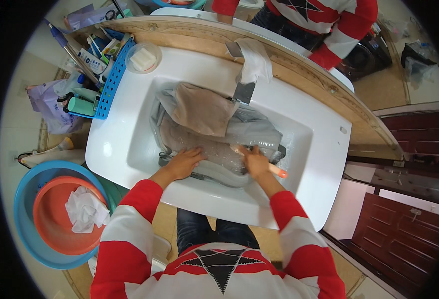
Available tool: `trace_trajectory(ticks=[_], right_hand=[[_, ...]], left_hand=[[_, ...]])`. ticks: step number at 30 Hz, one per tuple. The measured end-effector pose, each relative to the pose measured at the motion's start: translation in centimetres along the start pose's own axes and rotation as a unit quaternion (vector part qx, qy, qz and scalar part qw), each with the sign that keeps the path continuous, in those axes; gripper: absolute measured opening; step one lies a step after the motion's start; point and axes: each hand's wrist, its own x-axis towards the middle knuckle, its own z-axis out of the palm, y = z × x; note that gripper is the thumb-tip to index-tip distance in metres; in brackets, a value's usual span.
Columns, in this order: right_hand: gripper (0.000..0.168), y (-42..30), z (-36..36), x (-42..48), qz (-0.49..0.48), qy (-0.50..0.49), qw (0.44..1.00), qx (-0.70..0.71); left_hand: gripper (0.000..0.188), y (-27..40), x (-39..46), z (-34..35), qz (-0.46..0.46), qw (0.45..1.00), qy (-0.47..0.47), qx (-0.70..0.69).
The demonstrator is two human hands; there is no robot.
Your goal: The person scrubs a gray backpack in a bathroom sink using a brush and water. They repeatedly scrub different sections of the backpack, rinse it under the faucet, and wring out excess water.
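Note:
A wet grey and tan fabric item (204,108), possibly a bag or garment, lies spread in the white sink basin (137,145). My left hand (185,163) rests on its near left part, fingers extended and pressing the cloth. In my right hand (256,162) is a scrubbing brush with an orange-tipped handle (278,170); its head meets the wet fabric right of centre. Most of the brush is hidden under my fingers. Over the item's far edge stands the faucet (244,92), with a white cloth (257,63) draped on it.
A bar of soap (143,59) sits in a clear round dish at the sink's far left corner. Beside it stands a blue basket (111,89) of toiletries. Left of the sink, an orange basin (51,213) holding white cloth nests inside a blue basin (23,220). A mirror runs behind.

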Motion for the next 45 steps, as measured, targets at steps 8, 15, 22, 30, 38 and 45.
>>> trace_trajectory(ticks=[8,15,22,30,38,45], right_hand=[[0.053,4.0,-8.0,-4.0,0.089,-0.033,0.987,0.131],[0.070,0.7,-2.8,3.7,0.143,0.115,0.976,0.116],[0.065,-2.1,-3.8,3.8,0.119,-0.090,0.988,0.027],[0.068,0.2,-3.6,5.3,0.087,-0.047,0.994,-0.045],[0.071,4.4,-5.8,4.2,-0.043,-0.063,0.997,-0.026],[0.071,-2.4,-2.5,9.9,-0.133,0.021,0.990,-0.044]], left_hand=[[0.052,4.8,4.7,-7.0,0.020,0.972,0.225,0.071],[0.062,2.5,10.8,-1.3,-0.055,0.963,0.116,0.236],[0.062,1.5,6.7,-0.1,-0.056,0.971,0.032,0.230],[0.062,2.0,8.5,-0.7,-0.056,0.966,-0.015,0.252],[0.063,1.1,8.0,-0.5,-0.070,0.977,-0.042,0.199],[0.066,1.6,8.4,-0.3,-0.086,0.978,-0.050,0.182]])
